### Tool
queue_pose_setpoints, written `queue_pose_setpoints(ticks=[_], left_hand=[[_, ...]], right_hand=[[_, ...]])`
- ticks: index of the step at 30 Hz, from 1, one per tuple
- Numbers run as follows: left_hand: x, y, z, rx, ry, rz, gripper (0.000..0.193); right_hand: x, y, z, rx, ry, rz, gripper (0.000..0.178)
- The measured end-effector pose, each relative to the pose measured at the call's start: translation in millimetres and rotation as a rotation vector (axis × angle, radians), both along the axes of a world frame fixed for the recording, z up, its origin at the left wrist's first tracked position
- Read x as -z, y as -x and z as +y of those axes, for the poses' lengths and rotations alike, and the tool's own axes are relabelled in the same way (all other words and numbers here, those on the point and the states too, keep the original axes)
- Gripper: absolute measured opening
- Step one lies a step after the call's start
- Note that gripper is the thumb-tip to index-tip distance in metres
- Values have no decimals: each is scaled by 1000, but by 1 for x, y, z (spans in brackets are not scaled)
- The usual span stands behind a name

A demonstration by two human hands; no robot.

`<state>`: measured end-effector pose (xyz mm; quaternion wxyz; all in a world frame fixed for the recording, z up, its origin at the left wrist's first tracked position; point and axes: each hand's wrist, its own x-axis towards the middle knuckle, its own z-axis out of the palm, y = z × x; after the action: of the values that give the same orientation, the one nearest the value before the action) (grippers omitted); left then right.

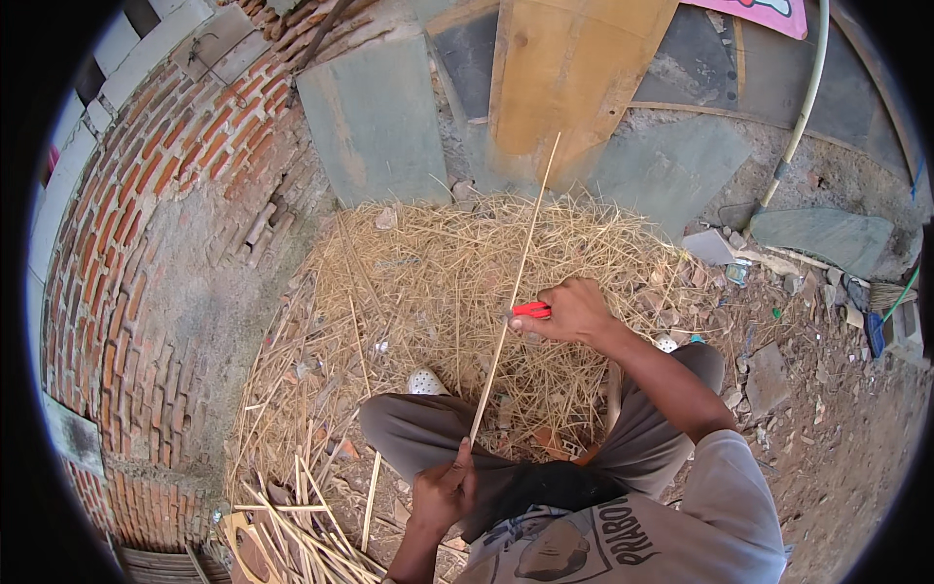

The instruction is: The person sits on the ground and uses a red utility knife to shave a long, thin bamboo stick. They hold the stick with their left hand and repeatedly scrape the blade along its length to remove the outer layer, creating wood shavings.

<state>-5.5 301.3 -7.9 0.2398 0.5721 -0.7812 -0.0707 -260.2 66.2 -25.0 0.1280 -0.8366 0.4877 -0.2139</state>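
Note:
My left hand (445, 490) is closed round the lower end of a long, thin pale strip of bamboo or wood (526, 243), near my left knee. The strip slants up and away from me, its far tip in front of the brown board. In my right hand (576, 313), closed, is a small red-handled knife (531, 310). The knife's front end meets the strip at about its middle; the blade itself is barely visible. Both hands are above my lap and the pile of shavings (428, 263) in front of my crossed legs.
More pale sticks (302, 530) lie heaped at my lower left. A brick wall (136, 321) stands to the left. Grey slabs (375, 122) and a brown board (574, 78) lean at the back. On the right are rubble, a pale pipe (804, 107) and a broom head (887, 295).

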Motion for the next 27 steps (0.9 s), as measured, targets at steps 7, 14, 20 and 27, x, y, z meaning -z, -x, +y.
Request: queue_pose_setpoints(ticks=[7, 14, 20, 27], left_hand=[[8, -3, 9, 101, -27, 19, 42], [5, -9, 18, 7, -48, 12, 38], [6, -14, 21, 73, -22, -6, 41], [7, -20, 20, 54, -71, -61, 42]], right_hand=[[14, 38, -51, 293, -125, 10, 84], [10, -9, 6, -28, -39, 34, 86], [27, 7, -19, 136, -105, 19, 84], [14, 21, -41, 251, -130, 94, 86]])
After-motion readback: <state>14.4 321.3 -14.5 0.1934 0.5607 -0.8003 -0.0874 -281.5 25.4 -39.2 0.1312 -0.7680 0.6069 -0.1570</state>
